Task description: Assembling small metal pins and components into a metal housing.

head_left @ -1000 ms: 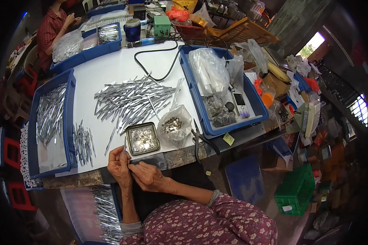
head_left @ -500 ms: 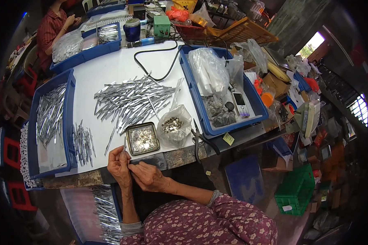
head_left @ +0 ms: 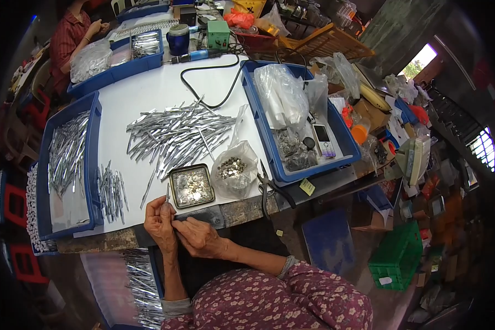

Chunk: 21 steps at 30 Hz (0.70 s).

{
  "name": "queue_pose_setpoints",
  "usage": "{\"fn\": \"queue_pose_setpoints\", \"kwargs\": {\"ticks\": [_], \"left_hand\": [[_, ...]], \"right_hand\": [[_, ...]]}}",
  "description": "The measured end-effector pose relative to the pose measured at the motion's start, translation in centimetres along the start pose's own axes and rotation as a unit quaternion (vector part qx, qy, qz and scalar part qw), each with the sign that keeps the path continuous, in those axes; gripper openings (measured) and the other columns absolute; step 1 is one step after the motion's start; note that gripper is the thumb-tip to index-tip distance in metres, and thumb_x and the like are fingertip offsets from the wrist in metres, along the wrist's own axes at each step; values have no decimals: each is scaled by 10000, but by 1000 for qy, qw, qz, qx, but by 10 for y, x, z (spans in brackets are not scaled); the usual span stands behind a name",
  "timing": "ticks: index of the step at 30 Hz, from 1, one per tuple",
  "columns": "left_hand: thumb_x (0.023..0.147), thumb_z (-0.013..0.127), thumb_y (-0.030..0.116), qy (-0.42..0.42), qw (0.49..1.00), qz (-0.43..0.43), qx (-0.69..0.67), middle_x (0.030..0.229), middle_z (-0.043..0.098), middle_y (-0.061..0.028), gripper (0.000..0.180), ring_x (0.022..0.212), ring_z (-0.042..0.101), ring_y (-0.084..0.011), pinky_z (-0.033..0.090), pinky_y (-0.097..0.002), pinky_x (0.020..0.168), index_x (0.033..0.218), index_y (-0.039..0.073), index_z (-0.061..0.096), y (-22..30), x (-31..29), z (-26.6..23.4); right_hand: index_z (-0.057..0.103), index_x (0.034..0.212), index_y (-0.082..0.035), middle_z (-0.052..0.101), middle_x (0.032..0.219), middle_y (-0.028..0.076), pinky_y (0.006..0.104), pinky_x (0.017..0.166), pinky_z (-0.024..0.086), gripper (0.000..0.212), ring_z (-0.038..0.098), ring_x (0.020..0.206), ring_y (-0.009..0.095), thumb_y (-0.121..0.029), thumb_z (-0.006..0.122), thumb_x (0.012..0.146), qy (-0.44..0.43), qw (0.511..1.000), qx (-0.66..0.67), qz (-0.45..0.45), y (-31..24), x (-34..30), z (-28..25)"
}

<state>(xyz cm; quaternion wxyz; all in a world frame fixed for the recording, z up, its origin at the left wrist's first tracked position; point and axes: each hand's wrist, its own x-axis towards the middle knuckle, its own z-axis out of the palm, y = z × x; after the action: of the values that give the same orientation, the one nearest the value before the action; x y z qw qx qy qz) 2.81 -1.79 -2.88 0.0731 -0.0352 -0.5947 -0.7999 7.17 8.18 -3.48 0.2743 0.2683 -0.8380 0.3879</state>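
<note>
At the table's near edge, my left hand [head_left: 160,223] is closed, pinching a thin silvery metal strip [head_left: 168,192] whose upper end sticks up past the fingers. Beside it and touching it, my right hand [head_left: 199,237] is closed, its fingertips against the left one; what they grip is hidden. Just beyond stands a shallow square tin [head_left: 210,201] of small shiny metal pieces. To its right is a clear plastic bag [head_left: 247,186] of small round metal parts. Behind them lies a large loose pile of silvery strips [head_left: 176,135], and a smaller bunch of strips [head_left: 112,193] lies to the left.
Blue trays flank the work: the left tray [head_left: 96,165] holds strips, the right tray [head_left: 283,177] bags and a phone [head_left: 323,141]. Pliers [head_left: 265,190] overhang the front edge. A black cable [head_left: 206,68] curls across the white surface. A person in red [head_left: 66,41] sits far left.
</note>
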Motion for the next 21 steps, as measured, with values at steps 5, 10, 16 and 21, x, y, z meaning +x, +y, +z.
{"fn": "queue_pose_setpoints", "kwargs": {"ticks": [5,10,16,21], "left_hand": [[869,507,52,-7,1000,2,-4,679,498,-14,155,549,377,-21,270,-145,484,994,-40,508,-1,0,-1],[868,505,45,-9,1000,0,-3,677,495,-11,150,550,376,-19,269,-147,483,991,-40,507,1,0,-1],[866,512,60,-1,1000,-3,7,667,497,-12,147,538,368,-23,264,-153,480,982,-29,510,-1,0,0],[863,522,79,4,1000,-1,5,656,501,-11,145,519,357,-23,260,-158,471,973,-15,514,-1,1,0]], "right_hand": [[464,1019,106,479,702,131,315,533,406,362,477,617,248,57,544,669,-6,1000,-1,0,-1,1,-2],[461,1022,106,478,713,133,315,534,407,369,477,622,249,60,544,666,-3,1000,-3,-3,-2,2,-2],[457,1031,108,484,725,137,316,538,410,381,480,625,252,60,545,664,-9,1000,-3,1,0,1,-1],[462,1031,109,496,737,142,312,542,415,382,484,622,252,59,546,661,-6,1000,-8,-6,-1,2,-1]]}}
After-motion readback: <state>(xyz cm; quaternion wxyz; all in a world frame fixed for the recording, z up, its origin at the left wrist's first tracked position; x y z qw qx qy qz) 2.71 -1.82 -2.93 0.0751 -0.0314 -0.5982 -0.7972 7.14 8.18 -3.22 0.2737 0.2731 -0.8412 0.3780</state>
